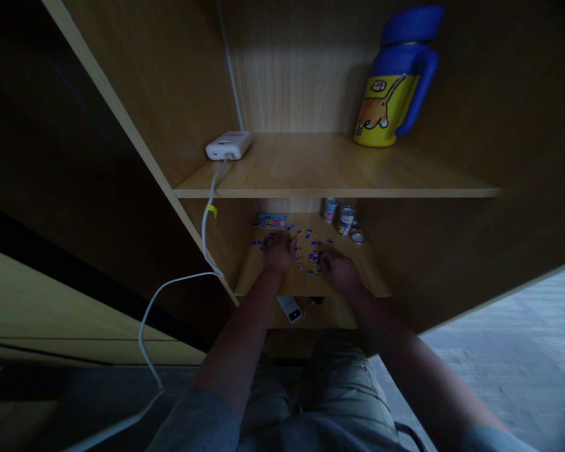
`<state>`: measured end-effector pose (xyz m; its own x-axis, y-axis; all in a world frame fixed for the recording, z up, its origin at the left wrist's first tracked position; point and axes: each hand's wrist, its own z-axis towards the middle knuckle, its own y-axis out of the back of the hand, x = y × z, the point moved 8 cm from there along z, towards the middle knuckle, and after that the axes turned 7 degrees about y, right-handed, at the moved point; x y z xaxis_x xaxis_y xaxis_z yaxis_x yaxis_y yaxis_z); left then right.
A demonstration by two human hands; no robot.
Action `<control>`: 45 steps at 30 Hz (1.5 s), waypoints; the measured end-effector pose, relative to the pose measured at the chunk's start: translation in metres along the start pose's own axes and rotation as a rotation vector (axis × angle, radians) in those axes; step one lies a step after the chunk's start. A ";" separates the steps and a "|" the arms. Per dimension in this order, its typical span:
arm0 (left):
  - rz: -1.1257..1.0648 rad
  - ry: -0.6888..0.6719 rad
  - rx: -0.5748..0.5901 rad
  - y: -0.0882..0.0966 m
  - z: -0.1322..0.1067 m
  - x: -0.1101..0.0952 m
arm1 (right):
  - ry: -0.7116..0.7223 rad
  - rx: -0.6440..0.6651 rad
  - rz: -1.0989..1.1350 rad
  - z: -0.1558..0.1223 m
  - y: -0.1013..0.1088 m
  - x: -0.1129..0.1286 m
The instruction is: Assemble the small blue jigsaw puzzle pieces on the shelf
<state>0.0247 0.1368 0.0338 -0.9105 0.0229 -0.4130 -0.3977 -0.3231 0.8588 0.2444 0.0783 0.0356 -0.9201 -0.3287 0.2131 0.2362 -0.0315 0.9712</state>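
Small jigsaw puzzle pieces lie scattered over the lower shelf board. My left hand rests palm down among the pieces on the left, its fingers apart. A small joined patch of puzzle, yellow and dark blue, lies right of the middle. My right hand is at the patch's right edge with fingers curled together; what they pinch, if anything, is hidden. Behind the left hand lies a colourful printed strip with cartoon figures.
Two small printed cans and round metal lids stand at the back right. A blue and yellow flask and white device with cable are on the upper shelf. Below lies a white power bank.
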 end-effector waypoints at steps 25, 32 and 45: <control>-0.075 -0.272 0.128 0.002 -0.010 -0.018 | 0.001 -0.017 0.011 0.000 -0.001 -0.002; -0.141 -0.466 0.177 0.020 -0.058 -0.028 | 0.021 -0.040 0.026 -0.001 0.002 -0.001; -0.173 -0.361 0.073 0.019 -0.056 -0.002 | 0.023 -0.033 0.026 -0.001 0.001 -0.002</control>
<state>0.0249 0.0779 0.0343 -0.8054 0.4063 -0.4316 -0.5440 -0.2175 0.8104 0.2468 0.0777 0.0358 -0.9061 -0.3514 0.2355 0.2708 -0.0540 0.9611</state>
